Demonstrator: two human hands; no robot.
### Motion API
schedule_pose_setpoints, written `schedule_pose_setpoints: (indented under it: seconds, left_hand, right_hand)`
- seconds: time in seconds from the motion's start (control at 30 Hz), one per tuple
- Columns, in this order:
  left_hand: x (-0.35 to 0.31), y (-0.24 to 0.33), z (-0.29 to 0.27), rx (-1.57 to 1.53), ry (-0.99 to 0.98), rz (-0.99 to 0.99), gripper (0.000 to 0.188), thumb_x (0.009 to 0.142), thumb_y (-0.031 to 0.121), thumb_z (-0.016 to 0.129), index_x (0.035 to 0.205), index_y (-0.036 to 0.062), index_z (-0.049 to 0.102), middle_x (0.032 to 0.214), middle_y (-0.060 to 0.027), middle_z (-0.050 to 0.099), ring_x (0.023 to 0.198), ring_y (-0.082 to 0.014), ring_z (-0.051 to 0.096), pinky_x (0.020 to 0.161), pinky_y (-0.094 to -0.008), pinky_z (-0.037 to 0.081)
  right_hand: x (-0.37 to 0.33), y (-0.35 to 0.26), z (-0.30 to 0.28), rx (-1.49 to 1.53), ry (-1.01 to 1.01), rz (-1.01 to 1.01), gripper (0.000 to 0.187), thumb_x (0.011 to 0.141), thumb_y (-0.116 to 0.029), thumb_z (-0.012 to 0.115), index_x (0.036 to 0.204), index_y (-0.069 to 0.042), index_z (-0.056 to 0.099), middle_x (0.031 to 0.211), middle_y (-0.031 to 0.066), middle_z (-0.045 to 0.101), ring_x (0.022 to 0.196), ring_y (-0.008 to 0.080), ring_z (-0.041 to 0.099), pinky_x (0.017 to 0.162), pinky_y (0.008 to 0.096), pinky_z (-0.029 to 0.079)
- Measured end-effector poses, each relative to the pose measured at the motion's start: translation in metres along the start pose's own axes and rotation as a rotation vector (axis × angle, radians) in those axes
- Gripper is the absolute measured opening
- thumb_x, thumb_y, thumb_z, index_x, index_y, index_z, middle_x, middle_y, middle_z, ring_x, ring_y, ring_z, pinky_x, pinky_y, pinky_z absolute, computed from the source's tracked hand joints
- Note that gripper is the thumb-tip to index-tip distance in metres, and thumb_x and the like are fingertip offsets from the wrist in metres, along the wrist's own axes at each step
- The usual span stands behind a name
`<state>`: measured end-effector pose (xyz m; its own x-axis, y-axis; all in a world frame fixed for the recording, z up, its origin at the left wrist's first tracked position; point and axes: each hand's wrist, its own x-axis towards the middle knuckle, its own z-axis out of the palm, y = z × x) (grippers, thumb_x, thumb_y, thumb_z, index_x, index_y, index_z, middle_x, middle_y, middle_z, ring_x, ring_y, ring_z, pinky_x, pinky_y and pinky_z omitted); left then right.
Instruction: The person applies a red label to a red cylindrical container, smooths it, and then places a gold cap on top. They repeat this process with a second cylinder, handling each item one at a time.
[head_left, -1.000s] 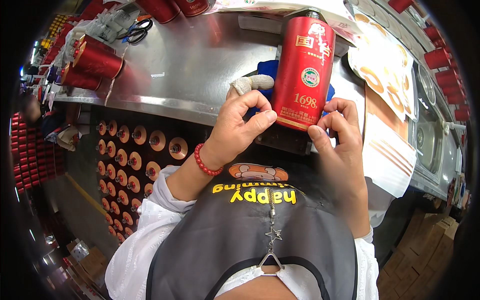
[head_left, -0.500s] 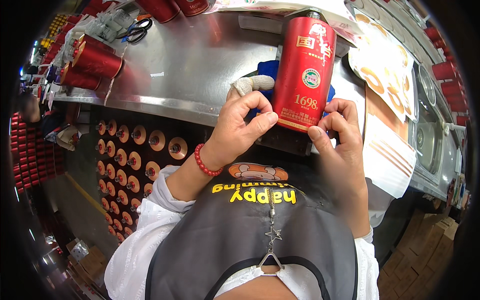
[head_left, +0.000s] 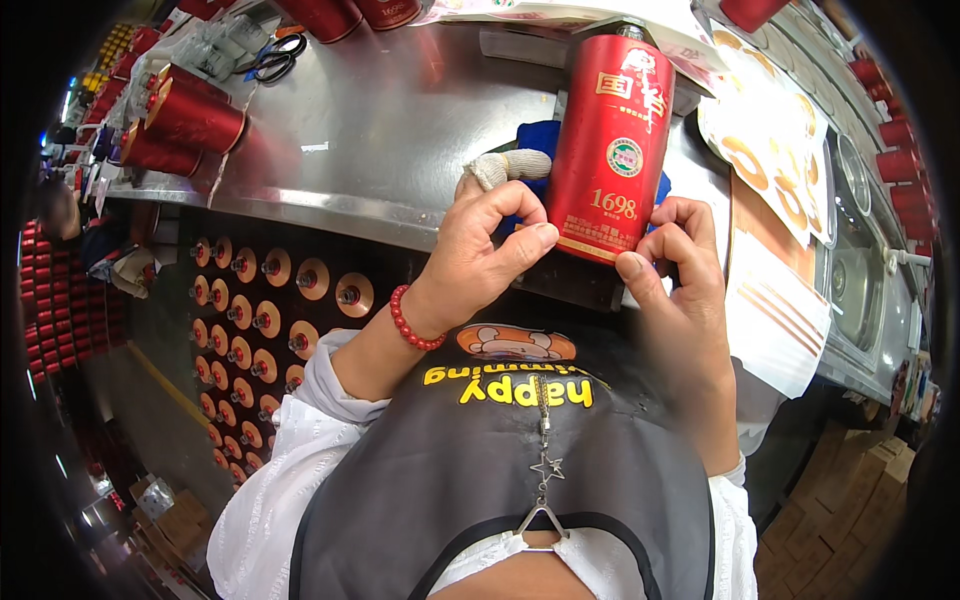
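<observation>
A red bottle (head_left: 612, 140) with gold lettering and a round green-and-white emblem lies on a blue cloth (head_left: 538, 138), its neck pointing away from me and its base towards me. My left hand (head_left: 485, 240) is closed at the lower left edge of the bottle, thumb and bent finger pressed against it. On one of its fingers is a pale knitted finger sleeve (head_left: 512, 168). My right hand (head_left: 690, 250) curls at the lower right corner, thumb near the base and bent fingers against the side. What its fingertips pinch besides the bottle's edge is hidden.
Black-handled scissors (head_left: 276, 58) and several red bottles (head_left: 195, 117) lie on the left of the metal table (head_left: 400, 120). A sheet of ring-shaped gold labels (head_left: 765, 140) is at the right. Several bottles with gold discs (head_left: 313, 278) stand below the table's edge.
Both hands keep almost the same place and grip; the bottle has shifted very slightly. Another red bottle has come into view at the top right, and the bottles along the right edge have moved.
</observation>
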<state>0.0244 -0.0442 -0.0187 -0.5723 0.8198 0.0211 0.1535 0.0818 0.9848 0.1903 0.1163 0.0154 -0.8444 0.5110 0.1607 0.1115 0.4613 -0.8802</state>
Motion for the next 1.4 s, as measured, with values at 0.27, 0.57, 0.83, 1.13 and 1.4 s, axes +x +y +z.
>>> schedule_pose_setpoints:
  seconds: [0.27,0.57,0.83,1.13,1.4]
  left_hand:
    - [0.0007,-0.0041,-0.0011,-0.007,-0.008,0.038,0.018,0.087,0.023,0.074,0.086,0.0079,0.064,0.118,-0.0135,0.06,0.119,-0.0277,0.047,0.106,-0.0398,0.034]
    - [0.0001,-0.0034,-0.0037,-0.023,-0.023,0.046,0.017,0.089,0.024,0.071,0.087,0.0081,0.065,0.103,-0.0116,0.062,0.106,-0.0257,0.051,0.102,-0.0388,0.036]
    - [0.0013,-0.009,-0.0032,0.04,-0.007,0.099,0.015,0.088,0.022,0.069,0.086,0.0077,0.065,0.097,-0.0085,0.062,0.105,-0.0255,0.05,0.099,-0.0393,0.038]
    - [0.0026,-0.0074,-0.0056,-0.186,-0.052,-0.019,0.016,0.088,0.021,0.069,0.083,0.0063,0.064,0.09,-0.0064,0.061,0.097,-0.0213,0.051,0.094,-0.0369,0.039]
    - [0.0025,-0.0069,-0.0064,-0.171,-0.058,-0.055,0.016,0.088,0.021,0.069,0.083,0.0067,0.064,0.087,-0.0059,0.062,0.096,-0.0208,0.05,0.095,-0.0368,0.038]
  right_hand:
    - [0.0029,0.0039,-0.0012,-0.072,-0.002,-0.076,0.022,0.085,-0.013,0.076,0.079,-0.002,0.058,0.107,0.0129,0.046,0.098,0.0211,0.05,0.075,0.0299,0.046]
    - [0.0028,0.0012,-0.0017,-0.08,-0.025,-0.018,0.024,0.086,-0.016,0.076,0.08,-0.002,0.058,0.108,0.0124,0.045,0.1,0.02,0.047,0.075,0.0288,0.045]
    - [0.001,0.0035,-0.0023,-0.022,-0.018,0.013,0.027,0.087,-0.018,0.076,0.079,-0.001,0.058,0.109,0.0124,0.044,0.102,0.02,0.047,0.08,0.0283,0.044]
    - [0.0027,0.0067,-0.0054,-0.038,-0.052,-0.014,0.028,0.088,-0.021,0.076,0.08,-0.001,0.057,0.109,0.013,0.045,0.109,0.0234,0.045,0.087,0.0308,0.043]
    - [0.0007,0.0051,-0.0038,0.063,-0.034,0.027,0.025,0.088,-0.018,0.077,0.08,-0.003,0.058,0.113,0.012,0.042,0.104,0.0193,0.046,0.078,0.0276,0.046]
